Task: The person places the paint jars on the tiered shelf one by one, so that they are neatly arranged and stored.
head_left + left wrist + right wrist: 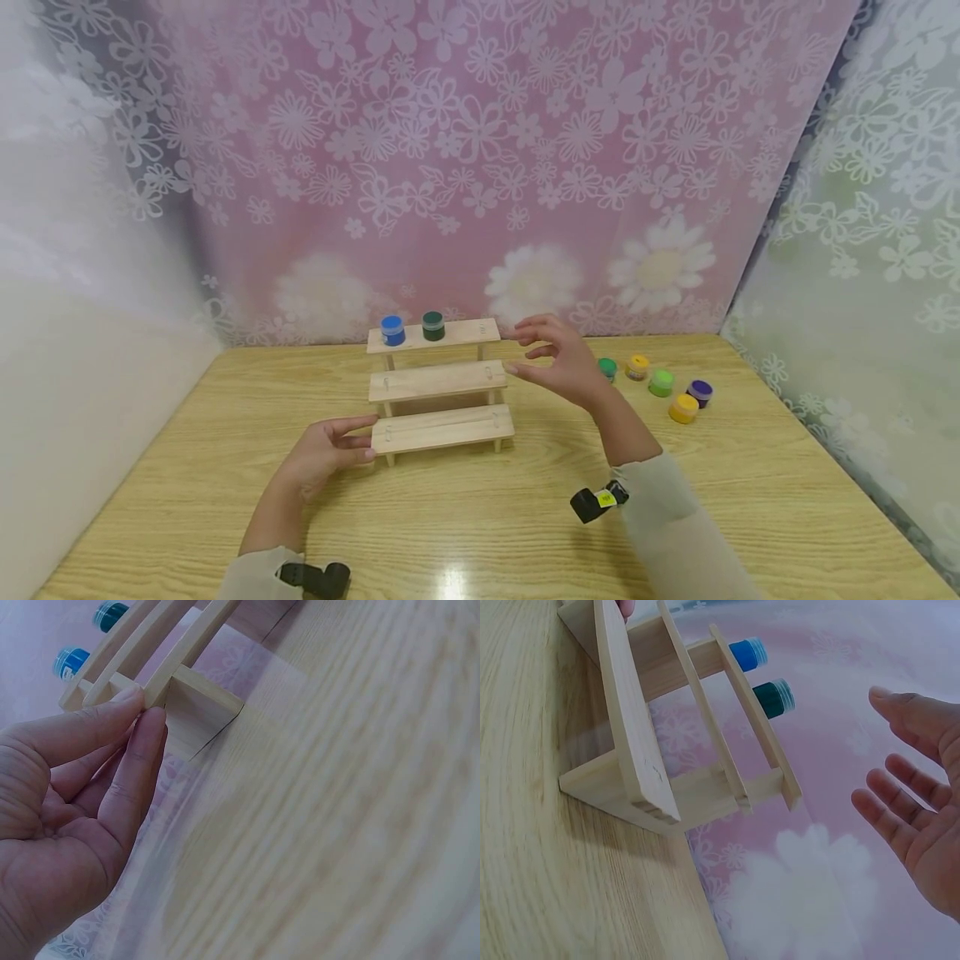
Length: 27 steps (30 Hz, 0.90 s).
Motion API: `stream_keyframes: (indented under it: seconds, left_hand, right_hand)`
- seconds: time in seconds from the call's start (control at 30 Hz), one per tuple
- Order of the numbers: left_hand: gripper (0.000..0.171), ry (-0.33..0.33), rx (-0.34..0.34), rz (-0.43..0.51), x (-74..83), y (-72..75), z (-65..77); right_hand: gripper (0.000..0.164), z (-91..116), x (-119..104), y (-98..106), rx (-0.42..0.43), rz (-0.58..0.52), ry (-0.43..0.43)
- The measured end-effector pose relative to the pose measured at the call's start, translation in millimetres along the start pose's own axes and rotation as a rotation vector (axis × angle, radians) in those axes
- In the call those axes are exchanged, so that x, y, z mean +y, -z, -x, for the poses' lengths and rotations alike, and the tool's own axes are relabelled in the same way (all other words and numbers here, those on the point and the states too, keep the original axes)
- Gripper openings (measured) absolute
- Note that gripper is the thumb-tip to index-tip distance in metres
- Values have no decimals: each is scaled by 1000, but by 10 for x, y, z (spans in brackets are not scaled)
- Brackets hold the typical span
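A three-step wooden rack (442,430) stands on the table. My left hand (327,455) pinches the left end of its lowest step; in the left wrist view the thumb and fingertips (152,724) meet at that corner. On the top step sit a blue paint jar (392,330) and a dark green paint jar (432,326), side by side toward the left. Just off the rack's right side, my right hand (558,360) hovers with loosely bent, spread fingers and holds nothing. The right wrist view shows a gap between that hand (922,787) and the rack.
Right of the rack, partly behind my right forearm, are several paint jars: green (607,369), yellow (637,367), light green (662,382), purple (700,392) and orange-yellow (684,408). A pink flowered cloth (465,167) hangs behind the wood-grain table (480,525).
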<state>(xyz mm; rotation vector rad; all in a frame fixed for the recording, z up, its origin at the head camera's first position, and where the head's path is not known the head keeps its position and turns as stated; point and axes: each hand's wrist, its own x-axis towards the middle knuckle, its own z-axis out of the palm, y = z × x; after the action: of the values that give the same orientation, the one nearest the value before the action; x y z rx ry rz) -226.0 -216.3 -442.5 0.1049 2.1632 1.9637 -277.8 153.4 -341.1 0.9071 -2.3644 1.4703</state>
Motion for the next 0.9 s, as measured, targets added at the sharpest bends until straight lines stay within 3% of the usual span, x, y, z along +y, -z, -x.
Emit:
stream_keyframes:
  seconds: [0.17, 0.47, 0.9]
  left_hand:
    - [60, 5, -2, 6, -16, 10, -8]
    - [60, 7, 7, 0, -30, 10, -24]
    - [59, 10, 3, -1, -17, 17, -23]
  right_hand:
    - [36, 124, -166, 67, -22, 17, 13]
    - [44, 281, 190, 237, -49, 51, 16]
    - [46, 536, 332, 393, -40, 155, -17]
